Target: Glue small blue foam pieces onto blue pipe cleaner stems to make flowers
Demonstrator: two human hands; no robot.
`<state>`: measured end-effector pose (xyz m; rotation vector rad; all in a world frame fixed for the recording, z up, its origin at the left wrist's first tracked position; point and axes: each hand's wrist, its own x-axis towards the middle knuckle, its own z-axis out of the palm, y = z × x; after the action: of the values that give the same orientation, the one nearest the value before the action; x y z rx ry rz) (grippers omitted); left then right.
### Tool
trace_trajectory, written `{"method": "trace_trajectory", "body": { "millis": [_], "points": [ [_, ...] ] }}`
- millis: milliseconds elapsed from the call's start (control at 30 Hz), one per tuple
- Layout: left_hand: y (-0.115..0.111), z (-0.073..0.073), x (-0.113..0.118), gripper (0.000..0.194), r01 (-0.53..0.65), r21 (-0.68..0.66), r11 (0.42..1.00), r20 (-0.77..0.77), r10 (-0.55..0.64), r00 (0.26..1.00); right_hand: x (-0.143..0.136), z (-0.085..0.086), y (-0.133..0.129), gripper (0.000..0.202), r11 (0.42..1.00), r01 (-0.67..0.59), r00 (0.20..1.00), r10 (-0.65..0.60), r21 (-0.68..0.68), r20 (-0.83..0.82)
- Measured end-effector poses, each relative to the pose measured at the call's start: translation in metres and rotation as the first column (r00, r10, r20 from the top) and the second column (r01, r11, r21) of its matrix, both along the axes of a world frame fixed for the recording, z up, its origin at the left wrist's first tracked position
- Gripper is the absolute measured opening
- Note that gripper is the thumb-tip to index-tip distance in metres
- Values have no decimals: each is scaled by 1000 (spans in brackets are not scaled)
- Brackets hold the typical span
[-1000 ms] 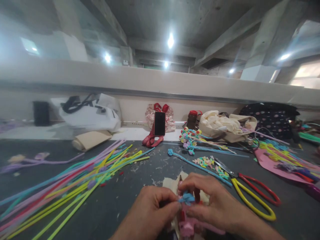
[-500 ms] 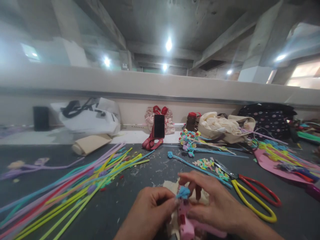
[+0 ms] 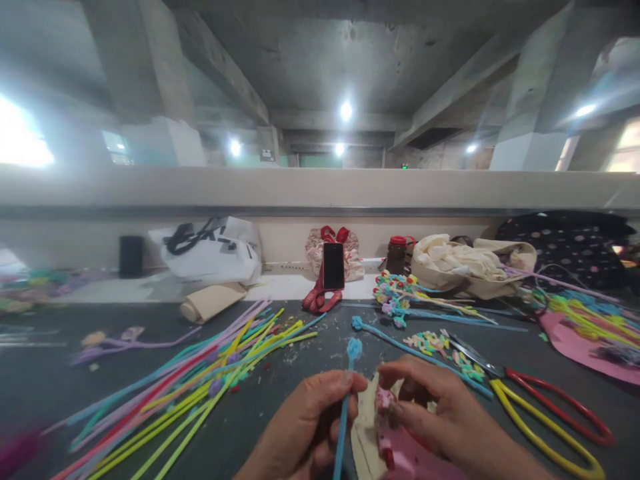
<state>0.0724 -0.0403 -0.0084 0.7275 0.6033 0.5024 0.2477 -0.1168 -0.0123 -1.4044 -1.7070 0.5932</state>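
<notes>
From the head camera, we see our left hand (image 3: 315, 408) pinching a blue pipe-cleaner stem (image 3: 342, 433), its bunched head (image 3: 355, 348) upright above the fingers. Our right hand (image 3: 445, 408) curls around a pink tool (image 3: 407, 455), possibly a glue gun, just beside it. We judge a light pinch below the head best, leaving the fuzz uncrushed. The dark desk (image 3: 287, 373) carries coloured pipe cleaners (image 3: 170, 385) at left, scissors (image 3: 495, 372) at right; beyond, lamps light a concrete ceiling (image 3: 310, 60).

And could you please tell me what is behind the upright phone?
Behind the phone sits a red-and-white patterned bag; its top and both sides show. The phone covers the bag's middle, so that part cannot be seen.
</notes>
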Motion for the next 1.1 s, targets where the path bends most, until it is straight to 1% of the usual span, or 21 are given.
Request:
{"method": "trace_trajectory", "body": {
  "millis": [100,167,200,267,367,400,467,533,567,600,667,700,767,833,900,1000,1100],
  "points": [
    [-7,4,4,15,-15,-14,1000,43,15,999,-5,-6,1,23,999,-21,990,14,-45,-140],
    [-13,6,7,13,-10,-12,1000,59,10,998,-8,-8,1,21,999,-20,980,13,-36,-198],
    [-15,6,9,12,-6,-6,1000,61,6,998,-10,-8,2,19,1000,-12,979,8,-20,-202],
    [-17,5,11,14,9,13,1000,43,-10,999,-12,-5,2,13,999,16,990,-11,38,-144],
    [-13,-2,14,22,115,89,989,-30,-113,993,-14,0,1,13,988,58,998,-58,141,-7],
    [-12,-5,15,25,134,116,984,-45,-130,990,-15,1,0,12,984,76,997,-80,163,18],
    [-9,-9,16,27,137,158,978,-61,-129,990,-15,1,-1,10,979,122,992,-128,166,25],
    [-9,-11,15,28,141,178,974,-70,-130,989,-15,0,0,8,981,156,988,-154,111,-27],
    [-9,-12,15,29,152,186,971,-72,-141,987,-14,-1,1,8,988,146,987,-141,58,-82],
    [-9,-12,14,30,163,193,967,-69,-152,986,-14,-2,1,10,993,114,981,-113,-5,-155],
    [-9,-13,12,31,179,213,961,-61,-170,984,-13,-4,3,16,992,19,946,-57,-122,-318],
    [-9,-14,11,31,188,220,957,-62,-179,982,-13,-4,3,20,986,-30,922,-35,-162,-387],
    [-8,-17,10,32,195,223,955,-77,-182,980,-13,-5,3,23,973,-106,883,-2,-203,-470],
    [-8,-19,11,32,199,211,957,-105,-181,978,-13,-6,1,24,963,-160,865,31,-218,-501],
    [-8,-21,11,33,194,211,958,-127,-170,977,-14,-7,-1,23,957,-183,865,49,-224,-499],
    [-7,-19,11,31,183,227,956,-151,-152,977,-16,-7,-3,20,961,-150,880,23,-232,-474],
    [-5,-13,8,25,87,210,974,-108,-65,992,-15,-3,-3,19,969,-105,886,-11,-224,-464]
  ]
}}
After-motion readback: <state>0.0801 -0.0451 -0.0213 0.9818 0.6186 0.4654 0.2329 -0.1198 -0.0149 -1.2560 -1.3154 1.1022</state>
